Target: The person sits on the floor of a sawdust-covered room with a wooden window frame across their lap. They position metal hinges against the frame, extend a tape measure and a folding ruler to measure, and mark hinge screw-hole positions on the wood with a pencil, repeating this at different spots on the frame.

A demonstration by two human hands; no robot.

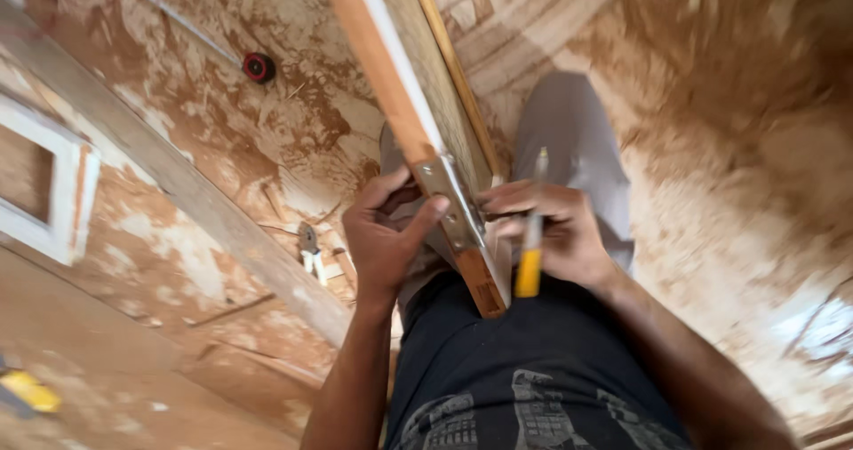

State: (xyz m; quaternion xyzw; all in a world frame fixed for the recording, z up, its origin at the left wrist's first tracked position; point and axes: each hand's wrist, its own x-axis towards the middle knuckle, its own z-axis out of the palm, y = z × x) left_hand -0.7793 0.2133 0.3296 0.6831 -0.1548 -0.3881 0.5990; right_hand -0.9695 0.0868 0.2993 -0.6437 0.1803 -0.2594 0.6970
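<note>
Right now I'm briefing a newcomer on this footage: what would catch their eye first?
First, the long wooden panel running up the middle, with a metal hinge on its edge. The left hand grips it at the hinge, while the right hand holds a yellow-handled screwdriver beside it. On the dusty floor, upper left, lies a red wheel-like part.

two hands (pixel 384 237), one screwdriver (pixel 531 256), one hinge (pixel 453 203), perhaps.

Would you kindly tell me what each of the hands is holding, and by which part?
The left hand grips the wooden door panel at its edge, thumb on the metal hinge plate. The right hand holds a yellow-handled screwdriver mid-shaft.
</note>
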